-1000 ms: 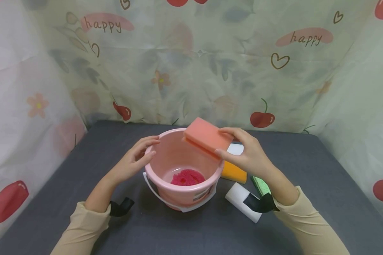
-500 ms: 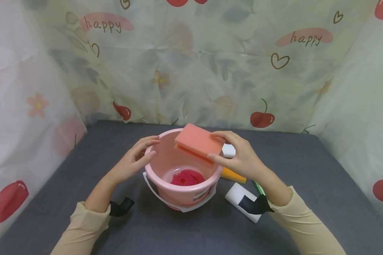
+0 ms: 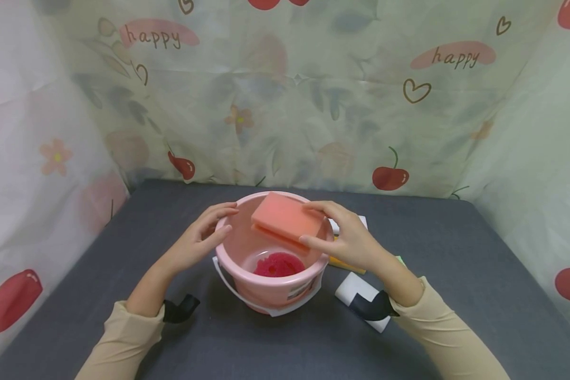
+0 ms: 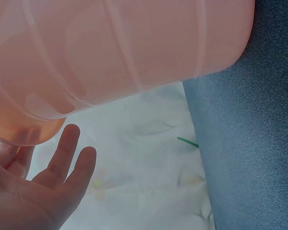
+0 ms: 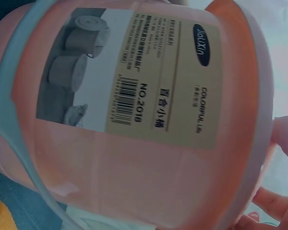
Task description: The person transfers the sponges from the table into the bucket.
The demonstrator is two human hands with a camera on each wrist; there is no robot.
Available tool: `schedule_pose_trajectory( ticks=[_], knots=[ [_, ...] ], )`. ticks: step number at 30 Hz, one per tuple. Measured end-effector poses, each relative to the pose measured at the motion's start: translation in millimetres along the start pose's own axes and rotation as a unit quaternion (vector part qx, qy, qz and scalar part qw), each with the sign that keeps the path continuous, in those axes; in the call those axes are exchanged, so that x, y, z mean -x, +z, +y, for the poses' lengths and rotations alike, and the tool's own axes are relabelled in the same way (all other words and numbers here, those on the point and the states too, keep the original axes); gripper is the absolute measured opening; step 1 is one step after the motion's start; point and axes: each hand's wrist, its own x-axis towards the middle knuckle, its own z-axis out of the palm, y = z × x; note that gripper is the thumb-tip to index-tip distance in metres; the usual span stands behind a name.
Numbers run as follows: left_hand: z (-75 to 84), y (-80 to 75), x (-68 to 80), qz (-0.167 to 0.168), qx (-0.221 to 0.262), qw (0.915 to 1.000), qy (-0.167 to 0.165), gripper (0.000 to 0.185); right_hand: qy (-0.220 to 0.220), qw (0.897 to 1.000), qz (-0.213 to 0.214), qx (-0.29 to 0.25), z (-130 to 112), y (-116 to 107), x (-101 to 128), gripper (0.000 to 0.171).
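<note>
Cherry-printed curtains hang behind a grey table where a pink bucket stands with a red sponge lying on its bottom. The right hand pinches a pink sponge by one end, fingers clamped on it, tilted just above the bucket's mouth. The left hand rests against the rim, fingers relaxed and straight. Done well, the sponge would sit centred inside the rim before the fingers part, with the bucket braced.

Orange sponge now lower, over bucket
</note>
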Motion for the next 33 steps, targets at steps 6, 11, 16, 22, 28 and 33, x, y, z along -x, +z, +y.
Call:
schedule_pose_trajectory(
  ticks=[6, 11, 16, 22, 28, 33],
  knots=[
    [0.0, 0.0, -0.1, 0.001, -0.001, 1.0000, 0.001, 0.043, 0.025, 0.999, -0.023, -0.017, 1, 4, -1, 0.056],
    [-0.6, 0.3, -0.2, 0.001, -0.001, 1.0000, 0.002, 0.043, 0.042, 0.998, -0.033, -0.030, 2, 6, -2, 0.058],
    [-0.9, 0.3, -0.3, 0.001, -0.001, 1.0000, 0.001, 0.043, 0.044, 0.998, -0.036, -0.022, 4, 8, -4, 0.058],
    [-0.6, -0.1, -0.3, 0.000, 0.000, 1.0000, 0.001, 0.043, 0.038, 0.999, -0.034, -0.005, 5, 9, -6, 0.056],
    [-1.2, -0.4, -0.5, 0.000, -0.002, 1.0000, 0.004, 0.043, 0.031, 0.999, -0.042, -0.001, 8, 10, -10, 0.057],
    [-1.7, -0.3, -0.5, 0.001, -0.001, 1.0000, 0.007, 0.042, 0.027, 0.998, -0.054, 0.001, 8, 9, -11, 0.060]
  ],
)
